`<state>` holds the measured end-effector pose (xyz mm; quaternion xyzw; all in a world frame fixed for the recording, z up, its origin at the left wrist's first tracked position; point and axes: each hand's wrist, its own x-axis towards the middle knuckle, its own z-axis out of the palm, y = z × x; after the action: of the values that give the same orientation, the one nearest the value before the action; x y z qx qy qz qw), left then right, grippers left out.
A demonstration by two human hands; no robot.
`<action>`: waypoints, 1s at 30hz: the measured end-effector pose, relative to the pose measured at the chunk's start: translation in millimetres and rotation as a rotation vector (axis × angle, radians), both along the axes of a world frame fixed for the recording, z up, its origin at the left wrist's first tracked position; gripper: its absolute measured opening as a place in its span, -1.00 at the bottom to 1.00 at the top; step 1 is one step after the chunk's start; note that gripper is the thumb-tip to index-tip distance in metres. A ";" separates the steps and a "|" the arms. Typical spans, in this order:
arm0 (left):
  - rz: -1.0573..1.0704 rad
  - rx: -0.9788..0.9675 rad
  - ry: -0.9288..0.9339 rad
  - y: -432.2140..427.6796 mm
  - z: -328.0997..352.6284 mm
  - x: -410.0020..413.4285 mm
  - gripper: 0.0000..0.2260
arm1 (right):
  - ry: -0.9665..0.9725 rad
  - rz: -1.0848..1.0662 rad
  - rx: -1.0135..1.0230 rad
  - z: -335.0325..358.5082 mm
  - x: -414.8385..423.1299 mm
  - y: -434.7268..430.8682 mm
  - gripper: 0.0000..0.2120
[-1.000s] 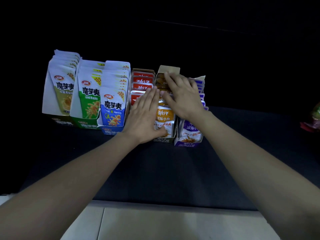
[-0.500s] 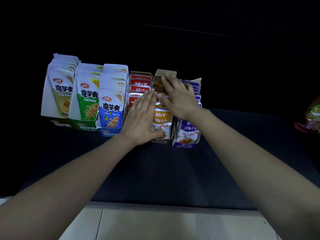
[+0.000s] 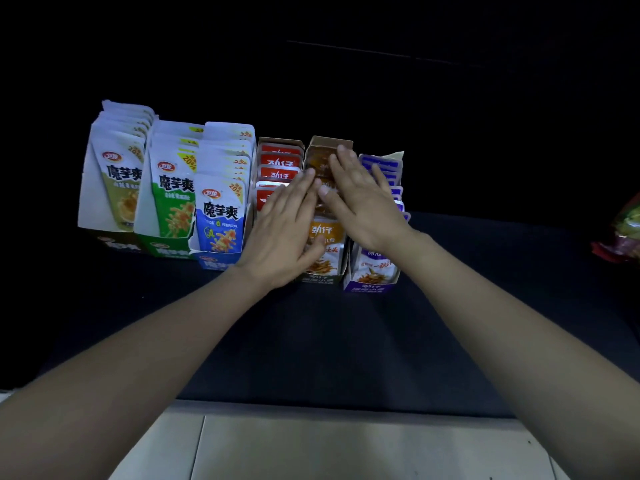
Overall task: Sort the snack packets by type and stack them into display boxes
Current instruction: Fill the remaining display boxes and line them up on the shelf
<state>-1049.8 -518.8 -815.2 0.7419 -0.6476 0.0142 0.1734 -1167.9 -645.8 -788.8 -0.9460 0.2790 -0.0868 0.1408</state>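
Orange packets (image 3: 326, 233): left hand (image 3: 282, 230), right hand (image 3: 363, 202) pressing flat; red box (image 3: 278, 154), purple box (image 3: 370, 284) beside

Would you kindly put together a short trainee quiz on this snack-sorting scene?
1. How many display boxes stand in the row?
2. True or false: the right hand holds a packet lifted clear of the boxes.
3. Which box stands at the right end of the row: A red, B purple, C green?
Key: 1 six; 2 false, its straight fingers lie flat on the packets; 3 B, the purple box.
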 end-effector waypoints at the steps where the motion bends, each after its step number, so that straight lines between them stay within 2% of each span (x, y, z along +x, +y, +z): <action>1: -0.007 -0.002 -0.022 -0.7 1.2 -1.2 -0.34 | -0.029 -0.024 -0.032 3.0 -3.0 -0.9 -0.36; 3: -0.005 0.016 -0.059 -3.1 2.8 -3.4 -0.33 | -0.033 -0.112 -0.092 8.7 -11.1 -5.0 -0.34; 6: 0.041 0.065 -0.067 -9.5 3.4 -4.9 -0.30 | 0.077 -0.203 -0.112 8.8 -26.1 -11.7 -0.36; 9: 0.067 0.088 -0.036 -16.5 3.3 -6.2 -0.26 | 0.108 -0.156 -0.053 -0.3 -35.7 -17.2 -0.36; 16: 0.063 0.063 -0.066 -16.6 1.8 -5.7 -0.28 | -0.007 -0.105 -0.024 -4.9 -40.6 -15.0 -0.33; 19: 0.045 0.059 -0.061 -17.9 3.8 -6.3 -0.29 | 0.053 -0.103 -0.020 -5.0 -39.8 -10.4 -0.29; 21: 0.036 0.069 -0.059 -19.9 5.4 -8.3 -0.29 | 0.082 -0.118 -0.011 -4.9 -39.7 -12.1 -0.31; 23: 0.038 0.069 -0.056 -20.8 7.6 -9.5 -0.29 | 0.029 -0.119 0.011 -3.5 -40.7 -12.4 -0.36; 25: 0.031 0.048 -0.052 -20.3 10.3 -10.2 -0.30 | -0.118 -0.158 0.116 -3.2 -46.1 -14.3 -0.39; 28: 0.024 0.030 0.033 -22.4 14.1 -14.4 -0.30 | -0.355 -0.331 0.504 -4.5 -62.7 -20.5 -0.33; 30: 0.052 0.052 0.146 -29.9 16.8 -19.3 -0.30 | -0.420 -0.404 0.701 -7.6 -73.4 -20.2 -0.30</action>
<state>-1069.1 -548.7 -798.4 0.7619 -0.6138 -0.0521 0.2002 -1241.3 -666.0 -796.4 -0.7297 0.4357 -0.2026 0.4864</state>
